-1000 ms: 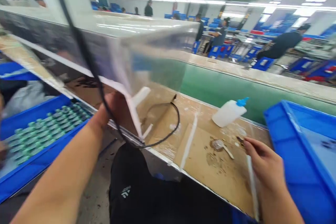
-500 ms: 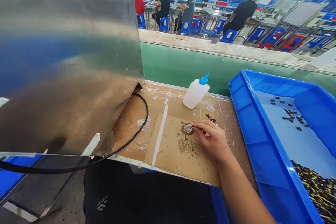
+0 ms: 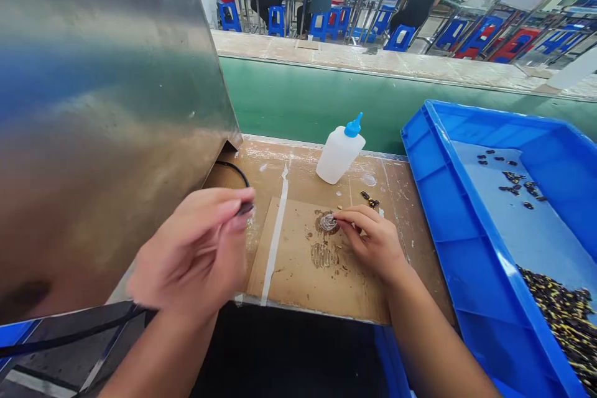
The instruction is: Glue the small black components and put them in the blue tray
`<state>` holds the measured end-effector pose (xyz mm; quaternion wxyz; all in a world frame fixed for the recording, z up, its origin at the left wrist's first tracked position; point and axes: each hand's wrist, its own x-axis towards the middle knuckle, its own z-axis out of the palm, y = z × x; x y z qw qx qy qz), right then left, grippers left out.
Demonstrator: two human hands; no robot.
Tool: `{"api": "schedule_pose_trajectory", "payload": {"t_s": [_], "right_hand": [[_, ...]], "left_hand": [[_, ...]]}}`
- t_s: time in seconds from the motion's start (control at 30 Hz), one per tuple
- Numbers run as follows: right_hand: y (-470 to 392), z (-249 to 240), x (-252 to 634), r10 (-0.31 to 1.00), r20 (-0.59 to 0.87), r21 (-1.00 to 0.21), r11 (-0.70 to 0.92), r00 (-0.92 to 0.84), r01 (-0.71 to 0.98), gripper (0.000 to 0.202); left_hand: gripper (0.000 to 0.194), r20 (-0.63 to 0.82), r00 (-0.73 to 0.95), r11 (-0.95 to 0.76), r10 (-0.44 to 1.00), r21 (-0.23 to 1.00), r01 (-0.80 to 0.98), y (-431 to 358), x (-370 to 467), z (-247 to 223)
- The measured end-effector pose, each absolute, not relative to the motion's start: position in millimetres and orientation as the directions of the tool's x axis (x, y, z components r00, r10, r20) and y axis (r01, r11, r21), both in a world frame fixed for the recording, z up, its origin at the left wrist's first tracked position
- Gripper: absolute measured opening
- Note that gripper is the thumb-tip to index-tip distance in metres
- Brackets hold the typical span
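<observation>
My left hand [image 3: 196, 249] is raised at the left of the board, thumb and fingers pinched on a small dark piece [image 3: 245, 208]; it is slightly blurred. My right hand [image 3: 373, 239] rests low over a cardboard sheet [image 3: 289, 273], its fingertips pinched together at the edge of a clear, shiny round blob [image 3: 328, 222]. What those fingertips hold is too small to make out. Just below the blob lies a striped, wet-looking mark [image 3: 321, 255]. Several small black-and-yellow parts [image 3: 370, 199] lie beyond my right hand.
A white squeeze bottle [image 3: 340, 155] with a blue nozzle stands behind the cardboard. On the right a blue bin [image 3: 433, 199] holds many black-and-yellow parts [image 3: 564, 311]. A large metal housing [image 3: 116, 106] fills the left, with a black cable [image 3: 236, 169] beside it. Several people sit beyond the green belt [image 3: 298, 96].
My left hand has come into view from the left with a small dark piece. My right hand stays at the blob. The view has tilted down slightly.
</observation>
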<state>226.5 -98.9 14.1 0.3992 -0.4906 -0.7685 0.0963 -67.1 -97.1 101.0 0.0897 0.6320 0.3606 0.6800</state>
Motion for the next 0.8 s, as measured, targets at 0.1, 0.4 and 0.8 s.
{"api": "schedule_pose_trajectory", "payload": {"t_s": [0.1, 0.4, 0.8], "right_hand": [[-99.1, 13.0, 227.0, 0.835, 0.513, -0.544, 0.494, -0.198, 0.678, 0.016], [-103.9, 19.9, 226.6, 0.818, 0.565, -0.571, 0.479, -0.104, 0.667, 0.013], [-112.6, 30.9, 213.7, 0.701, 0.693, -0.581, 0.404, 0.169, 0.706, 0.01]], "left_hand": [[0.014, 0.817, -0.225, -0.769, 0.53, 0.576, 0.278, -68.7, -32.5, 100.4], [0.016, 0.517, -0.166, -0.536, 0.84, 0.838, -0.101, -28.5, 4.3, 68.1], [0.022, 0.233, -0.043, -0.237, 0.972, 0.954, -0.184, -1.5, -6.0, 23.4]]}}
